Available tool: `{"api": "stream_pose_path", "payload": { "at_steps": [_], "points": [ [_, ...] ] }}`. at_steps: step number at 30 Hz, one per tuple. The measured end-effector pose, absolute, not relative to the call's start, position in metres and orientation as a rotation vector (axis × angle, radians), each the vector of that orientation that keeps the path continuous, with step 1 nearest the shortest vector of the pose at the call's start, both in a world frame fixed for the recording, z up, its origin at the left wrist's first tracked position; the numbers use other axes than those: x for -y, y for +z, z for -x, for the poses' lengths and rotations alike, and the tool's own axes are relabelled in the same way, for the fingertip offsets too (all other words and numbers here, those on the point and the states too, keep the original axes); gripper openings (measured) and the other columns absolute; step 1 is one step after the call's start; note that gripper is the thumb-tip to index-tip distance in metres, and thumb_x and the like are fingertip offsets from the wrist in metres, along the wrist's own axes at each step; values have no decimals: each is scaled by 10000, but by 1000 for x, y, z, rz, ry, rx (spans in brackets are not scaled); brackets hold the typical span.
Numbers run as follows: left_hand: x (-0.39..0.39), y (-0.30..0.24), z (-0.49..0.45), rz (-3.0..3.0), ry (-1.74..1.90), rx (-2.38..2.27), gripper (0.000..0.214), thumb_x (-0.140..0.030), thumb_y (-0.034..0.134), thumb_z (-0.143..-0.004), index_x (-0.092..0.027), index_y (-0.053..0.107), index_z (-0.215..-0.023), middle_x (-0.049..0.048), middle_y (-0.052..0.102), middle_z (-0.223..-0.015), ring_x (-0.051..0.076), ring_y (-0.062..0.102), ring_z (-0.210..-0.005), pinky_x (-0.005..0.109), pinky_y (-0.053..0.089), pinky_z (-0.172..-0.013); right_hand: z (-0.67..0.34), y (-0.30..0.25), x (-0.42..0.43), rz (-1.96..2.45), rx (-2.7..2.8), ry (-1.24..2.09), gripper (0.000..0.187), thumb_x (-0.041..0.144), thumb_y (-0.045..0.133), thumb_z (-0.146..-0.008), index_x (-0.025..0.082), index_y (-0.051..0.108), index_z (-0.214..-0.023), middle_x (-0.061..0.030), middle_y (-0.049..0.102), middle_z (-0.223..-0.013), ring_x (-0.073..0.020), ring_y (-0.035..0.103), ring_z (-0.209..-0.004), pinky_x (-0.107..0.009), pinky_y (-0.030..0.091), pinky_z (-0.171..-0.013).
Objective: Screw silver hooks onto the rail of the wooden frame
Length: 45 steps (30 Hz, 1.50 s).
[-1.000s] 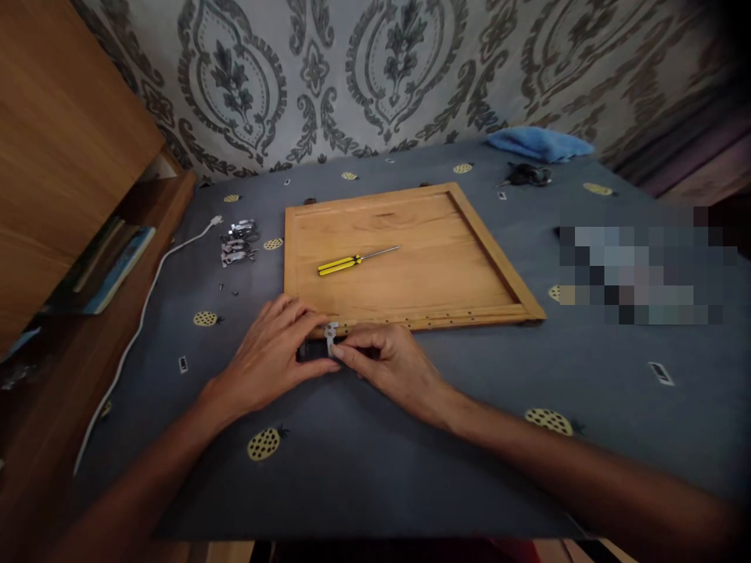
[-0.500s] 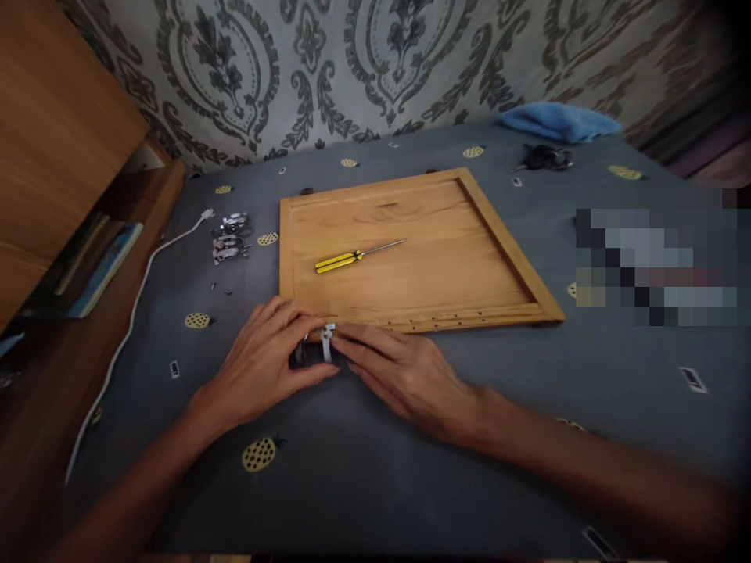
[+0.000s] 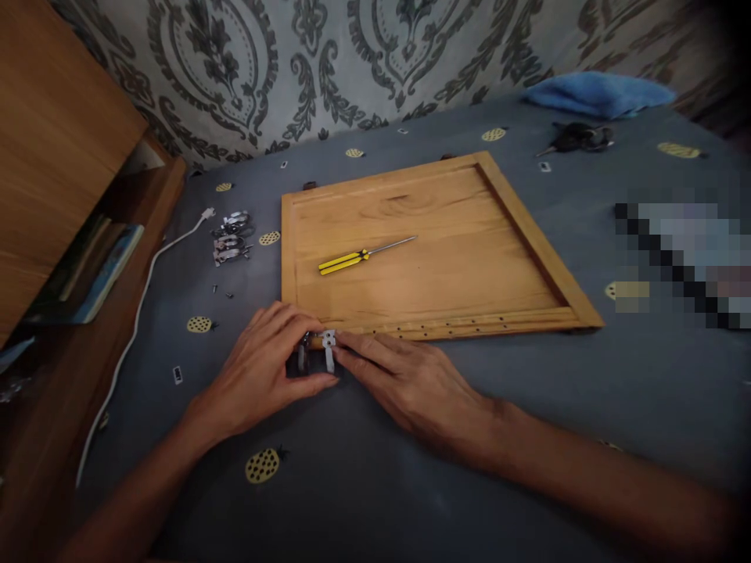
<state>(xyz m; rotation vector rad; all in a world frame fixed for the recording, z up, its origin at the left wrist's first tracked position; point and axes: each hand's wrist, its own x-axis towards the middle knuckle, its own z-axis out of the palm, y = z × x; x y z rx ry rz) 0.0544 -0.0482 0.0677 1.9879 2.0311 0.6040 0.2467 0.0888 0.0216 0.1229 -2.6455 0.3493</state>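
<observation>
A small metal hinge [image 3: 326,349] sits at the near left corner of a framed wooden panel [image 3: 422,258] lying flat on a grey cloth with pineapple prints. My left hand [image 3: 261,371] curls round the hinge from the left, thumb and fingers pinching it. From the right, my right hand [image 3: 404,375] presses its fingertips against the hinge's pale plate. A row of small holes runs along the panel's near rail. On the panel rests a yellow-and-black screwdriver [image 3: 361,255].
More metal hinges [image 3: 231,234] and a few screws lie left of the panel beside a white cable [image 3: 146,274]. A wooden shelf with books [image 3: 88,270] stands at the left. A blue cloth [image 3: 598,92] and dark hardware [image 3: 578,138] lie far right.
The view has shifted, so the panel looks nearer and turned. Both hands stay on the hinge; the right hand's fingers have stretched out a little along it.
</observation>
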Motion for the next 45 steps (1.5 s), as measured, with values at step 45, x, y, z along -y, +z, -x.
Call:
{"api": "stream_pose_path", "payload": {
  "at_steps": [45],
  "points": [
    [47, 67, -57, -2011, 607, -2036, 357, -426, 740, -886, -232, 604, -1153, 43, 682, -1106, 246, 610, -1019, 390, 428, -850, -249, 21, -87, -87, 2694, 305, 352, 99, 488, -965, 81, 623, -1289, -130, 677, -1296, -242, 680, -1006, -359, 626, -735]
  ]
}}
